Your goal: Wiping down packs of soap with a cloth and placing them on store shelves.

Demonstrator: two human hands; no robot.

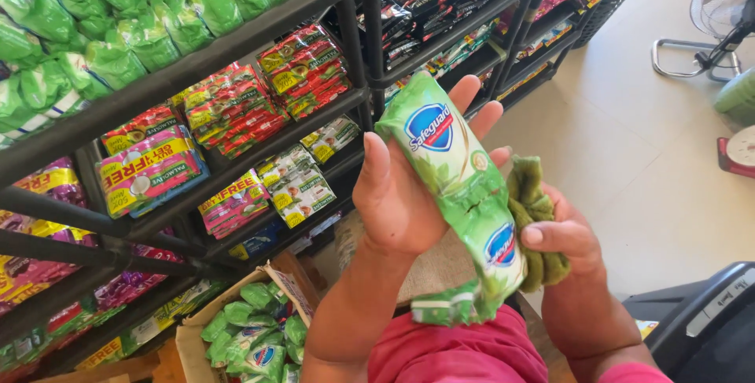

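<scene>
Left hand [401, 194] wrapped around one long green soap multipack [464, 194] mid-air, right hand [562, 237] pinching one olive cloth [535, 210] against it, stocked black shelves [236, 45] left, open carton [244, 328] of green packs below.

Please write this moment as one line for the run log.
left hand: holds green pack | right hand: presses green cloth on pack | below: box of packs

green multipack of soap bars [460, 194], glossy wrapper a bit crinkled, held up tilted in midair, with an olive-green cloth [535, 218] bunched against its right side
</scene>
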